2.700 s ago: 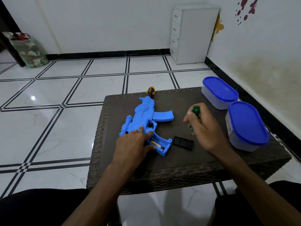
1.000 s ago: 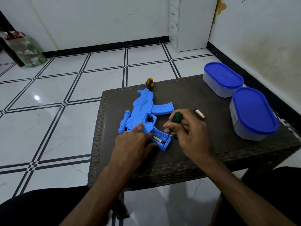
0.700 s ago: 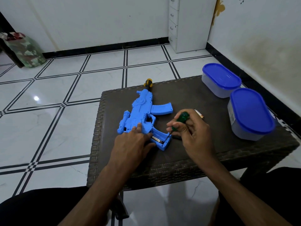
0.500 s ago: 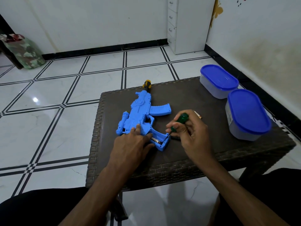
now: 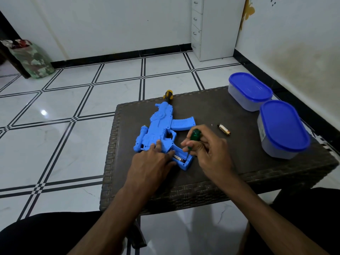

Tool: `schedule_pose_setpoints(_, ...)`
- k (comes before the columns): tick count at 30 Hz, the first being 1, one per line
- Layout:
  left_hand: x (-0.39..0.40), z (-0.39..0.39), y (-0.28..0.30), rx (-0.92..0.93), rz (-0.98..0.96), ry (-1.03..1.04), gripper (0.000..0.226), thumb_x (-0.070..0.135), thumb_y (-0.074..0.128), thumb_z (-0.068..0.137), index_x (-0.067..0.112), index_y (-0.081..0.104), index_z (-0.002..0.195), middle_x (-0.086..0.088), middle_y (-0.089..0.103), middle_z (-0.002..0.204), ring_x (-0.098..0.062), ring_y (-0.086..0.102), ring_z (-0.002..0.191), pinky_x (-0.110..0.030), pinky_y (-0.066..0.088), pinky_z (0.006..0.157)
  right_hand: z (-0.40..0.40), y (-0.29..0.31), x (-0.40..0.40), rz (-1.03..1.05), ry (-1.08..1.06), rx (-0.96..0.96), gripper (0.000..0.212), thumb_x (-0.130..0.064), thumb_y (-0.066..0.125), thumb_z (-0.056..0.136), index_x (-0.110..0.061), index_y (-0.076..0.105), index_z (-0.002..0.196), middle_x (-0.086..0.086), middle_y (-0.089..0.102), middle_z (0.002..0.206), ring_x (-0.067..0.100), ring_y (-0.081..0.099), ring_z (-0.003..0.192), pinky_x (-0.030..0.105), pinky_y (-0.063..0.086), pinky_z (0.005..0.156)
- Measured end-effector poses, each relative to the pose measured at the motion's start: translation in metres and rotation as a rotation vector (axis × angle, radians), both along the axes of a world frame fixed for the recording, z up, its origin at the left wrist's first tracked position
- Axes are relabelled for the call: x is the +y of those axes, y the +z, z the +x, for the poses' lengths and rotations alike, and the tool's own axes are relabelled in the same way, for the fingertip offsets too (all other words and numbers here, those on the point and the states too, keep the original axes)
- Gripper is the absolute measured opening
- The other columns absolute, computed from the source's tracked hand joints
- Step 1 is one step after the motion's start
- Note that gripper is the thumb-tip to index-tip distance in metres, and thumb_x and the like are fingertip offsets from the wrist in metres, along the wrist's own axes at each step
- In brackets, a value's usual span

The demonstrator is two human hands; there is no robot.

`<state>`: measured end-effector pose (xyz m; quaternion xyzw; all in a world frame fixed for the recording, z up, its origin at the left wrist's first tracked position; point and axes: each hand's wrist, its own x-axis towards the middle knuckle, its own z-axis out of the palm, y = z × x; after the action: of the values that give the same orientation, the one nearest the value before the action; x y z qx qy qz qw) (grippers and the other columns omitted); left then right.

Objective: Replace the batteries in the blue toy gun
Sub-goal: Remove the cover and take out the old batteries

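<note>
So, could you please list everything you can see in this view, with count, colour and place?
toy gun: one, blue, left half of the table, battery compartment open at the near end
battery in the compartment: at least one, dark
loose battery: one, gold and dark, on the table right of the gun
screwdriver: one, green handle, tip in the compartment
containers: two, clear with blue lids, right side of the table
table: one, dark brown woven
drawer unit: one, white, far corner
bag: one, green patterned, far left on the floor
left hand: presses flat on the gun
right hand: grips the screwdriver
</note>
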<state>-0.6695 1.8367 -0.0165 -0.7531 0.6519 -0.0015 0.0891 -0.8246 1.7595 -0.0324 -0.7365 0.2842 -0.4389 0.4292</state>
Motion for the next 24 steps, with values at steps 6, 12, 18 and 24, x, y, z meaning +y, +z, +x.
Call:
schedule_pose_setpoints(6,-0.001,0.001,-0.003,0.002,-0.006,0.002,0.047,0.056,0.028,0.099,0.044,0.035,0.144,-0.008,0.022,0.159,-0.023,0.049,0.127,-0.035,0.049,0.080,-0.001,0.000,0.004,0.032,-0.012,-0.081,0.013,-0.031,0.059,0.097,-0.019,0.057,0.094,-0.001,0.073,0.086,0.018,0.075,0.082,0.054,0.060,0.069)
schedule_pose_setpoints(12,0.000,0.000,0.000,-0.007,-0.013,0.005,0.047,0.055,0.029,0.099,0.044,0.033,0.145,-0.008,0.021,0.159,-0.023,0.049,0.127,-0.034,0.048,0.079,0.001,-0.001,0.007,-0.035,-0.057,-0.036,0.016,-0.038,0.054,0.099,-0.022,0.055,0.096,-0.004,0.071,0.085,0.024,0.072,0.075,0.055,0.057,0.064)
schedule_pose_setpoints(18,0.000,0.001,-0.002,0.022,-0.026,0.018,0.049,0.056,0.031,0.099,0.041,0.034,0.145,-0.006,0.021,0.159,-0.023,0.047,0.129,-0.037,0.049,0.084,-0.010,0.023,-0.004,-0.092,-0.050,-0.020,0.008,-0.011,0.045,0.103,-0.010,0.050,0.098,-0.001,0.065,0.078,0.017,0.067,0.074,0.046,0.056,0.067)
schedule_pose_setpoints(24,0.003,0.008,-0.005,0.106,-0.116,0.026,0.053,0.057,0.038,0.096,0.043,0.030,0.146,0.002,0.028,0.157,-0.019,0.049,0.129,-0.036,0.050,0.088,-0.013,0.032,-0.022,-0.183,0.070,0.518,0.019,-0.028,0.058,0.095,-0.022,0.043,0.086,-0.004,0.060,0.074,0.010,0.058,0.064,0.044,0.052,0.062)
